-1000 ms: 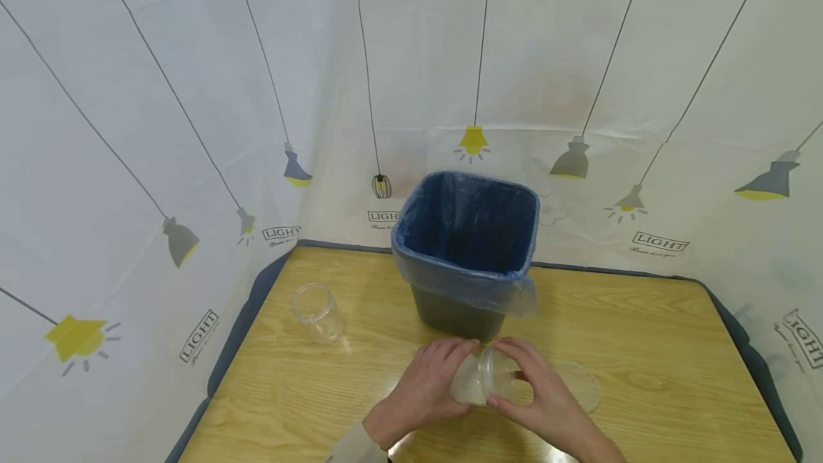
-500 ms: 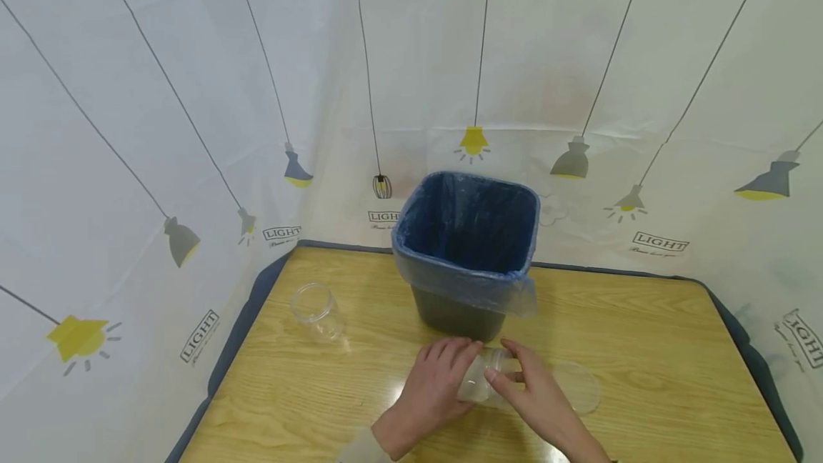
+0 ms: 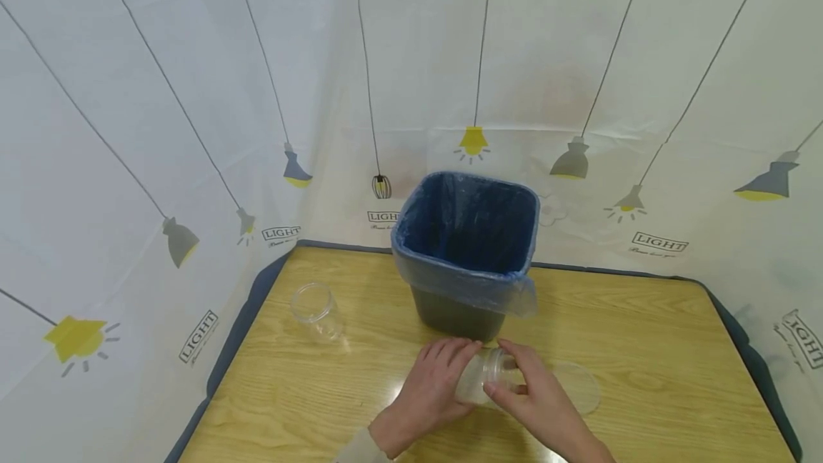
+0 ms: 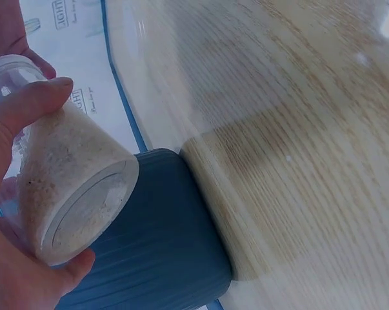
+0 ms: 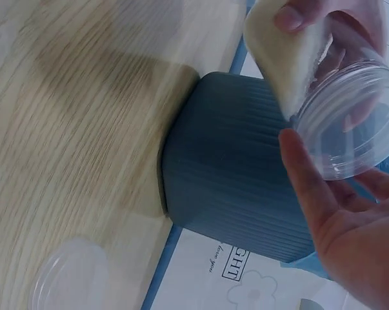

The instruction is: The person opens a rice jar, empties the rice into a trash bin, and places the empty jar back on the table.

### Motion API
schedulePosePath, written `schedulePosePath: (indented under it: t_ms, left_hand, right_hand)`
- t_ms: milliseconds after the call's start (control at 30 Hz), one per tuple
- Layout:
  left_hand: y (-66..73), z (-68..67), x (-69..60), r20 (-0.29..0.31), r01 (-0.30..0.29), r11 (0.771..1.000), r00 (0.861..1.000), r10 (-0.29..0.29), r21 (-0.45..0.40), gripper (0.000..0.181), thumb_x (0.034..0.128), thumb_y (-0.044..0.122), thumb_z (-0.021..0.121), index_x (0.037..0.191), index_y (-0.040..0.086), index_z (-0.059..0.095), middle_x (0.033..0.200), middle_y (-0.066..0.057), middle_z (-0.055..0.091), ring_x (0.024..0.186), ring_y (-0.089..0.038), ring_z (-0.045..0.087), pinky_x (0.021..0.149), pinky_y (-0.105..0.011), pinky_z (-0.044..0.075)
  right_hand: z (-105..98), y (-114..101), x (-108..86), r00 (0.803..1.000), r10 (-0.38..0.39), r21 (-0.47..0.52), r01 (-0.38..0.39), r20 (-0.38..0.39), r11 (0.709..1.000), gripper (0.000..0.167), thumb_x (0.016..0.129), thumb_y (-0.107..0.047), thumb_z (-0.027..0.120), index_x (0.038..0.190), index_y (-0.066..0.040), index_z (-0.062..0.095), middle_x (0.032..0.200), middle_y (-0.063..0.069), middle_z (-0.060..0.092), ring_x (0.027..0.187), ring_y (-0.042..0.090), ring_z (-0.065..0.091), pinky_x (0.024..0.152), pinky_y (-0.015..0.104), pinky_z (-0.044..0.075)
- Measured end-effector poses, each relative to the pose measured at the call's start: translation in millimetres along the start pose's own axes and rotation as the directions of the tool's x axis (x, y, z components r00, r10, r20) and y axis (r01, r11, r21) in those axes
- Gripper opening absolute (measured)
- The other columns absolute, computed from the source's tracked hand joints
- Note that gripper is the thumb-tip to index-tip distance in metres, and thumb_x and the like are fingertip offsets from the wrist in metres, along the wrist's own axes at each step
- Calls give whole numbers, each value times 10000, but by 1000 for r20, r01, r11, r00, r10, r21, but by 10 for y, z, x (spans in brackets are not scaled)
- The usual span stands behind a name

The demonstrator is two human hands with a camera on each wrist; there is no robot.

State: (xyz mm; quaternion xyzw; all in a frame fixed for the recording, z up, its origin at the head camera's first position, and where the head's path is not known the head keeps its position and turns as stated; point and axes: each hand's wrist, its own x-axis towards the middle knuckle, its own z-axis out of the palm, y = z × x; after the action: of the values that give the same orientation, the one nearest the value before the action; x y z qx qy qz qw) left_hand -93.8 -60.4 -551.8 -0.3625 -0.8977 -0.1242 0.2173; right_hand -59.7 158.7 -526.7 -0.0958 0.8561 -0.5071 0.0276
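Observation:
A clear plastic jar [image 3: 474,377], partly filled with pale grainy stuff, is held sideways above the table. My left hand [image 3: 424,391] grips its body near the base; in the left wrist view, thumb and fingers wrap the jar [image 4: 75,161]. At the mouth end, my right hand [image 3: 546,406] holds the ridged clear rim [image 5: 323,123] between thumb and fingers. Whether a cap sits on that rim, I cannot tell. A clear round disc, like a lid [image 3: 579,388], lies flat just right of my right hand.
A dark bin [image 3: 459,313] with a blue bag over its rim stands right behind my hands. To the left, another clear jar [image 3: 321,320] stands on the wooden table [image 3: 643,349]. A lamp-printed sheet [image 3: 411,77] encloses the back and sides.
My right thumb has shifted up from the lower edge of the jar's rim onto its side. Both hands and the jar have otherwise moved only slightly.

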Motion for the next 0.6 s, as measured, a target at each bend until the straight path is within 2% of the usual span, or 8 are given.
schedulePosePath:
  t_ms: [133,300,433,600]
  left_hand:
    - [-6,-2,-5,7,3,1000,1000,-3,-28,952,595,414,970,1411,160,553,1312,-19,620,1182,-215,612,971,-402,534]
    - [-24,12,-16,34,2,998,999,0,-66,970,577,396,979,1414,155,551,1308,-18,623,1182,-210,613,975,-396,532]
    - [-32,13,-21,75,14,995,997,-6,-99,983,590,399,980,1431,154,534,1316,-17,625,1192,-205,612,990,-392,527]
    - [-30,-2,-24,114,29,993,993,-15,-117,996,607,418,975,1450,157,513,1327,-13,621,1213,-203,604,1009,-393,517]
  right_hand:
    - [-7,38,-27,987,-157,-118,153,-28,981,656,927,-355,781,1467,-89,521,1416,91,558,1195,306,602,755,289,583]
    - [-36,77,-39,939,-342,-243,325,-28,914,675,903,-312,807,1460,-50,528,1412,88,562,1179,283,613,778,311,592]
    - [-50,118,-40,907,-420,-300,396,-19,868,702,872,-299,834,1465,-81,529,1424,57,558,1198,257,603,809,331,587]
    - [-58,142,-33,890,-456,-319,432,-1,844,739,848,-306,856,1484,-134,524,1447,28,544,1236,245,587,827,342,582]
